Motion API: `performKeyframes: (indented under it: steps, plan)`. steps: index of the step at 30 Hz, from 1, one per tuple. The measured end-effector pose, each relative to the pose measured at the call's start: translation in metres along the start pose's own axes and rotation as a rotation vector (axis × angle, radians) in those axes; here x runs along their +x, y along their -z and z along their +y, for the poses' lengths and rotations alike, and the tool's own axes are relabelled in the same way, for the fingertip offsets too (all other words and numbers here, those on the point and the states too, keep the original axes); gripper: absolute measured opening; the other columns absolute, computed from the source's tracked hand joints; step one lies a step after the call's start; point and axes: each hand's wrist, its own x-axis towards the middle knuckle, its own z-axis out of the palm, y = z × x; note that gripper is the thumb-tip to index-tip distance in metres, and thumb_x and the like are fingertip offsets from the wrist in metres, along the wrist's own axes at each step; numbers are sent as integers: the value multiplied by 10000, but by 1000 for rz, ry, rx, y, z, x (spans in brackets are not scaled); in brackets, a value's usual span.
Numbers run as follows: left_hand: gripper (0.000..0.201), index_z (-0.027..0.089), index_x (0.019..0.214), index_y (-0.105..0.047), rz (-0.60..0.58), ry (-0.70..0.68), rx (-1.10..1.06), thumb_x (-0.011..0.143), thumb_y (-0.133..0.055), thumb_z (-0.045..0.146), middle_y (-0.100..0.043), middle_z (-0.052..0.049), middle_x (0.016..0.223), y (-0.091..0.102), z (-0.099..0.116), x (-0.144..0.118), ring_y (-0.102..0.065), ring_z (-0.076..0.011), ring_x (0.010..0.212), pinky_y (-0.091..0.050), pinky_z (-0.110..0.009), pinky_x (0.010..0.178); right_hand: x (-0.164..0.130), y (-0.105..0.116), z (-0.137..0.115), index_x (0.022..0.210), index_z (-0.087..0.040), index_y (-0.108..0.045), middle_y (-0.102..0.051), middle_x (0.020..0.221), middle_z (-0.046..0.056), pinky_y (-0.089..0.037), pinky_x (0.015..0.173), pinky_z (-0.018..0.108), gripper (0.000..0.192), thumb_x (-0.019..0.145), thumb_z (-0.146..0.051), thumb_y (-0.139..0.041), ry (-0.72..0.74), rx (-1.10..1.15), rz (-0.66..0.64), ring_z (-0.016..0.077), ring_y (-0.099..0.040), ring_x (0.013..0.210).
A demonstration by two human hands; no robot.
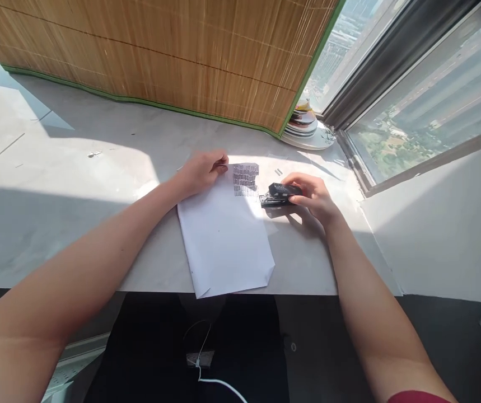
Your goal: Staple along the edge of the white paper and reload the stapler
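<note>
A sheet or thin stack of white paper (225, 240) lies on the table, its bottom edge reaching slightly past the table's front edge and its lower corners creased. Dense rows of staples (246, 179) cover its top right part. My left hand (201, 172) is closed in a pinch at the paper's top left edge. In my right hand (312, 196) is a black stapler (281, 192), gripped from the right with the thumb below and fingers over the top. The stapler's front end points left and meets the paper's right edge, close to the staples; whether paper is between its jaws I cannot tell.
A bamboo blind with green trim (173, 61) stands across the back of the table (110, 240). Stacked plates (305, 131) sit at the back right beside the window frame (349, 151). Loose staples (278, 172) lie beyond the stapler. A white cable (219, 383) hangs over my lap.
</note>
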Motion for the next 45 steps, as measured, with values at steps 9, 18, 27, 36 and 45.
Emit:
performKeyframes:
  steps: [9,18,27,36,45]
  plan:
    - [273,193,1106,-686,20,-26,27,992,-754,433,-647,-70,1185,-29,-38,1,-647,-326,1241,-518,-540,1071,6,-22,-21,1254,-313,-843,-760,988,28,-645,941,490,391,889,-453,-852,82,-285,11,263,-725,998]
    - [425,421,1410,-744,-486,-474,30,1002,-729,540,-633,-52,1582,-7,16,-16,-537,-346,1511,-403,-548,1261,4,-26,-25,1308,-288,-818,-752,942,34,-600,826,419,347,979,-334,-718,295,-445,-6,233,-695,876]
    - [523,514,1602,-565,-582,-531,194,1080,-590,532,-407,22,1794,-14,42,-19,-284,-386,1691,-159,-645,1344,3,-32,-32,1311,-301,-805,-728,916,39,-563,836,442,353,990,-285,-659,324,-531,-22,237,-658,851]
    - [501,522,1569,-599,-576,-482,161,1074,-571,596,-435,40,1777,-17,45,-20,-286,-417,1687,-144,-671,1341,2,-38,-32,1315,-282,-804,-697,883,43,-548,799,421,378,973,-264,-644,307,-555,11,242,-635,847]
    - [482,499,1561,-611,-575,-479,193,1092,-534,579,-423,12,1785,-21,43,-22,-240,-432,1699,-90,-705,1339,3,-42,-32,1316,-291,-801,-694,874,40,-531,799,421,383,971,-248,-639,337,-574,-2,236,-623,825]
